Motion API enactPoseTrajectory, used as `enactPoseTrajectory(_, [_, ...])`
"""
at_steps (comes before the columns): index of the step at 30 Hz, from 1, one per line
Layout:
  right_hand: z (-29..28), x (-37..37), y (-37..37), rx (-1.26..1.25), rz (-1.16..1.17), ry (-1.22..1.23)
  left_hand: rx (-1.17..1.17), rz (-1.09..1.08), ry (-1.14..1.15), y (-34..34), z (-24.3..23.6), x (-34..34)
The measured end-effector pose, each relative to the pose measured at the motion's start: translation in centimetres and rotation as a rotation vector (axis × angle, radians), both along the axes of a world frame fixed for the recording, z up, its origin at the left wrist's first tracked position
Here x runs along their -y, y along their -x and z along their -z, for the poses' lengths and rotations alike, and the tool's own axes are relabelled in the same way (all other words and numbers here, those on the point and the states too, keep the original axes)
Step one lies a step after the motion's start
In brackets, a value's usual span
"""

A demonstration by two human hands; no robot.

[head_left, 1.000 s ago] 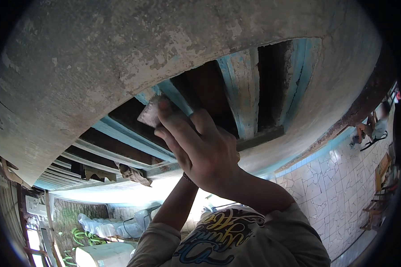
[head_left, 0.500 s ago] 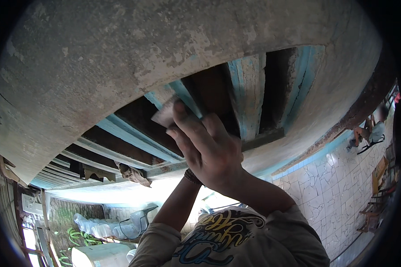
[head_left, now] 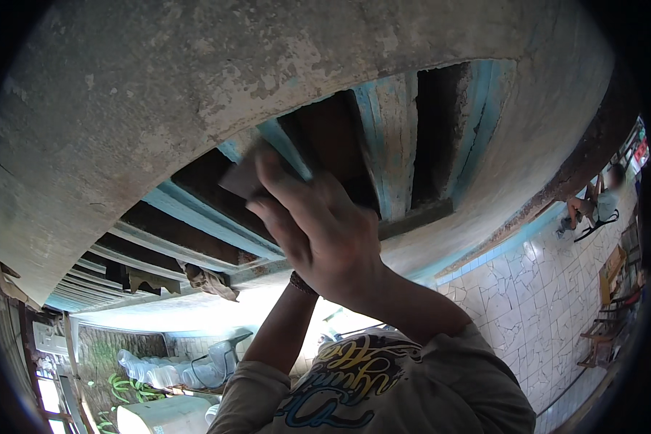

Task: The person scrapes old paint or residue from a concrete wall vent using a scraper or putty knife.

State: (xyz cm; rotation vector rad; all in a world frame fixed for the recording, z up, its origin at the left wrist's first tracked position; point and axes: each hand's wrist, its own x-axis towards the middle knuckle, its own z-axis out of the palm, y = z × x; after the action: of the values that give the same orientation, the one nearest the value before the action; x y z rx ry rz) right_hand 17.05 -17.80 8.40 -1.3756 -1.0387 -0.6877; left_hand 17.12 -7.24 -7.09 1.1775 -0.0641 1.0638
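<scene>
In my right hand [head_left: 325,231] is a small flat greyish sheet, which looks like folded sandpaper [head_left: 243,173]. My fingers press it against a slat [head_left: 285,142] with worn light-blue paint, one in a row set in a wall opening. The hand and sheet are slightly blurred. My left forearm [head_left: 286,325], with a dark bracelet [head_left: 301,283] at the wrist, rises behind my right hand. My left hand is hidden there, so its fingers and anything in them cannot be seen.
A rough plaster wall [head_left: 159,79] with flaking paint surrounds the slats. A crumpled brown cloth [head_left: 208,281] hangs on the lower ledge [head_left: 416,219]. Clear plastic containers [head_left: 159,370] stand at lower left. At far right a person [head_left: 600,202] sits beyond the tiled floor [head_left: 513,304].
My right hand and the sheet have shifted slightly left in the picture, along with a small leftward shift of the whole view. The sheet is still held at the same slat.
</scene>
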Motion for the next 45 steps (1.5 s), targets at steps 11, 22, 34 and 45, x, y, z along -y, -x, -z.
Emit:
enactPoseTrajectory(11, [2.4,1.3,-0.7,-0.031,-0.132,0.081,-0.003,-0.004,-0.05,-0.2,0.5,0.6])
enactPoseTrajectory(22, [3.5,1.4,-1.2,-0.018,-0.112,-0.008,0.01,-0.013,-0.118,0.4,0.2,0.2])
enactPoseTrajectory(34, [2.2,0.9,-1.8,0.01,-0.107,0.007,-0.001,-0.059,-0.184,-0.1,-0.1,0.3])
enactPoseTrajectory(45, [0.7,1.5,-2.3,0.051,-0.138,0.003,0.017,-0.087,-0.247,0.0,-0.6,0.0])
